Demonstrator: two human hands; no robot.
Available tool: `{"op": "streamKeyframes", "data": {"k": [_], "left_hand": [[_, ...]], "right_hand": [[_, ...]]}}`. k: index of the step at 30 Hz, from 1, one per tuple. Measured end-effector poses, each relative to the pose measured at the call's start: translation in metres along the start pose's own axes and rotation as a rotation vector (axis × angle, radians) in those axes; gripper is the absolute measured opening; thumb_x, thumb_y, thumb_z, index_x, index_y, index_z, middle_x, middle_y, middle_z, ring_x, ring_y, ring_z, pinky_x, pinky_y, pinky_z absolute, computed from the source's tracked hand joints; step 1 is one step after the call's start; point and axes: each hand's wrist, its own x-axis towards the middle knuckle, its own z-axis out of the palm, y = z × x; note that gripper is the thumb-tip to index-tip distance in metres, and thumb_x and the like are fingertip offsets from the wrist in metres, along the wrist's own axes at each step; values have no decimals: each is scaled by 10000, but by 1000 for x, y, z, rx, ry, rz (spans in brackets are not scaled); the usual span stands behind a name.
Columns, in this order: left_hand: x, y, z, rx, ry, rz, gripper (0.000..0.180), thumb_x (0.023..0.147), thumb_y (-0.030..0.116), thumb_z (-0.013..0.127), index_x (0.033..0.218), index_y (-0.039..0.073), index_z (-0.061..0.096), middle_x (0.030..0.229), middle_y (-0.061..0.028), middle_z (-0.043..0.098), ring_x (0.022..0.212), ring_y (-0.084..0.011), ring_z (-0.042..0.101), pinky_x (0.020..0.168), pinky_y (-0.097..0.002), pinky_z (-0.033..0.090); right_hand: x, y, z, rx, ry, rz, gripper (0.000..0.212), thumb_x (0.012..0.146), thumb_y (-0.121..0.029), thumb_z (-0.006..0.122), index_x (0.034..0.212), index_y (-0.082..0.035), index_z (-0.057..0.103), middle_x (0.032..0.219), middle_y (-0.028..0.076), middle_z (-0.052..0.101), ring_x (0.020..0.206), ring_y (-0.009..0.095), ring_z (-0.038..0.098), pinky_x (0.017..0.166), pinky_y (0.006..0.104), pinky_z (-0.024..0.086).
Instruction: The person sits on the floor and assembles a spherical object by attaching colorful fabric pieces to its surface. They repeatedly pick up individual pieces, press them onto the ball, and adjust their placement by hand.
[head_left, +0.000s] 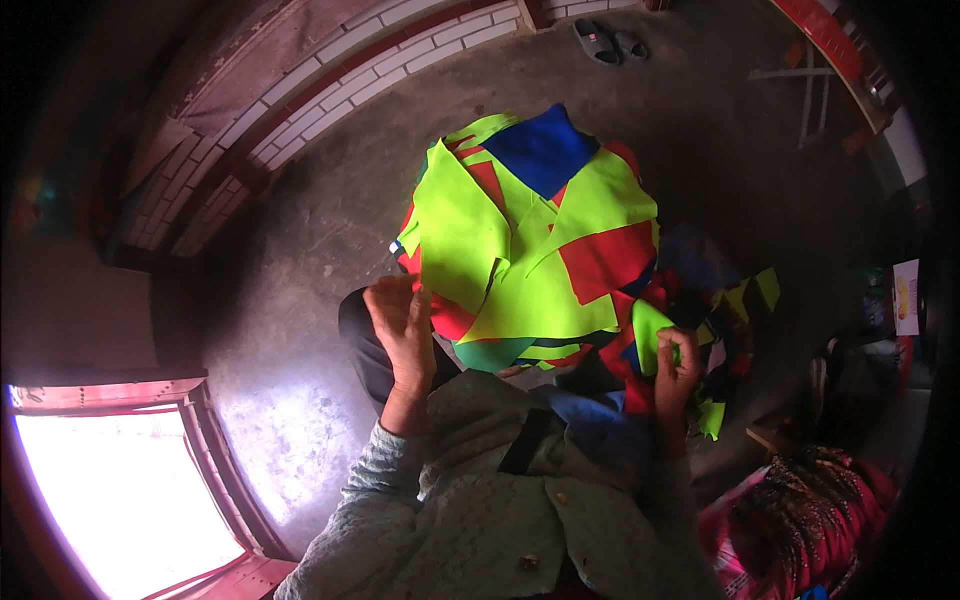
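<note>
A large heap of cloth pieces in lime, red, blue and green lies in front of my lap. My left hand is at the heap's near left edge, fingers extended and thumb apart, beside a lime piece. At the near right side my right hand is closed, pinching a small lime cloth piece. A dark blue piece lies on top at the far side, and a red piece on the right. Layers underneath are mostly hidden.
More cloth scraps trail off to the right over the dark floor. A patterned pink cloth is at the lower right. Dark slippers rest by the far brick-patterned wall. A bright opening is at the lower left.
</note>
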Motion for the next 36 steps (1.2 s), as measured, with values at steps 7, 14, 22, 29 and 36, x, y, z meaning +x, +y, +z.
{"op": "streamKeyframes", "data": {"k": [7, 14, 22, 29, 36], "left_hand": [[18, 35, 36, 830, -374, 747, 438, 676, -20, 694, 1095, 14, 570, 1250, -171, 508, 1144, -357, 502, 946, -419, 429], [39, 24, 60, 917, -557, 749, 406, 673, -44, 612, 1062, 73, 624, 1134, -121, 606, 1044, -341, 572, 905, -423, 459], [49, 11, 51, 694, -508, 598, 341, 678, -78, 582, 989, 41, 656, 1066, -125, 655, 1001, -288, 623, 884, -363, 489], [56, 31, 50, 847, -551, 751, 276, 791, 297, 727, 888, 41, 692, 1111, -110, 619, 1046, -279, 542, 943, -406, 368], [111, 60, 91, 842, -498, 814, 196, 815, 253, 682, 886, 71, 690, 998, -108, 653, 927, -303, 604, 858, -406, 432]], "right_hand": [[2, 0, -1, -9, -10, -21, 70, 867, 32, 551, 905, -13, 589, 876, 80, 555, 824, 186, 552, 762, 281, 433], [3, -2, -4, -39, -18, 16, 37, 863, -13, 570, 887, -27, 595, 868, 63, 565, 834, 171, 544, 777, 276, 418], [5, 0, -3, -7, -8, 7, 30, 884, -30, 565, 893, -25, 594, 841, 67, 531, 787, 178, 531, 727, 277, 417], [5, 3, -1, -3, 9, 35, 25, 877, -27, 562, 883, -27, 586, 848, 75, 540, 798, 186, 541, 722, 291, 424], [9, -2, -5, -9, -10, 38, 39, 862, -28, 565, 889, -33, 593, 850, 83, 542, 777, 205, 540, 699, 299, 423]]}}
